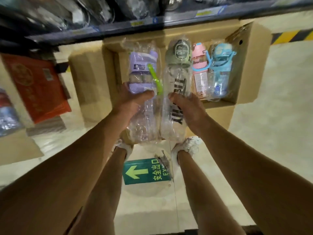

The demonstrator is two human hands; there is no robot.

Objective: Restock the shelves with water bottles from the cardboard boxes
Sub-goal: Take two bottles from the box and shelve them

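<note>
Left grip (133, 100) clamps a purple-lidded bottle (141, 92); right grip (188, 109) clamps a green-lidded bottle (176, 85), both above the open cardboard box (250, 68). Inside lie pink (199, 72) and blue bottles (220, 70); the shelf (135, 26) is beyond.

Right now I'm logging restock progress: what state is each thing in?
left hand: grips the purple-lidded bottle
right hand: grips the green-lidded bottle
purple-lidded bottle: plastic-wrapped, lifted
green-lidded bottle: plastic-wrapped, lifted
pink-lidded bottle: wrapped, lying in box
blue-lidded bottle: wrapped, lying in box
cardboard box: open
</note>
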